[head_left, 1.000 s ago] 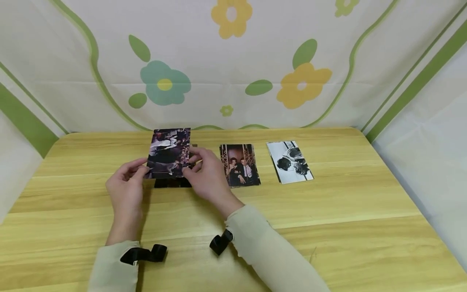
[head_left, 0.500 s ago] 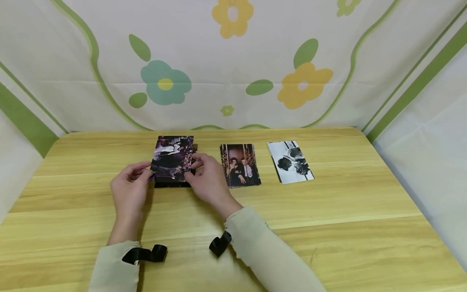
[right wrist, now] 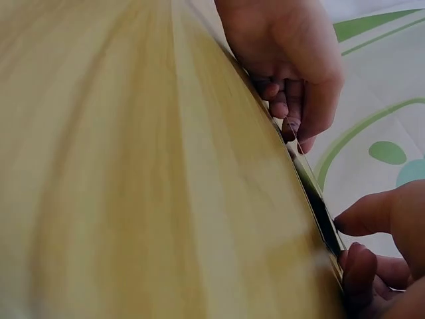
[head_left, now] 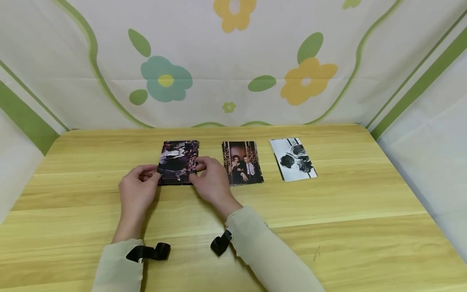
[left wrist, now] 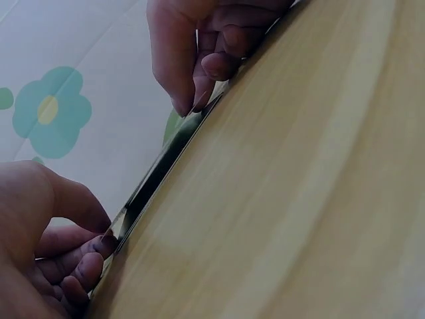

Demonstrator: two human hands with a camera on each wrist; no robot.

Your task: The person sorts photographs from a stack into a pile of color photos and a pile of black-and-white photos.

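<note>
A purplish photo card [head_left: 178, 160] with figures in front of a crowd lies just over a dark pile at the table's left. My left hand [head_left: 138, 190] pinches its left edge near the lower corner. The right edge is pinched by my right hand [head_left: 211, 180]. In the left wrist view, a narrow dark gap shows between the card's near edge and what lies beneath. From the right wrist, thumb and fingers of the right hand [right wrist: 398, 246] meet at the card's edge. Most of the pile below is hidden.
Right of the hands lies a second photo pile [head_left: 242, 162], a seated couple on top. Farther right is a third pile [head_left: 293, 160] topped by a black-and-white picture. All rest on a wood-grain table [head_left: 328, 227]. A flowered cloth [head_left: 219, 61] hangs along the back edge.
Both hands have brought the card down and slightly right, so it now nearly covers the dark pile. The two other piles have stayed put; the head view has shifted slightly.
</note>
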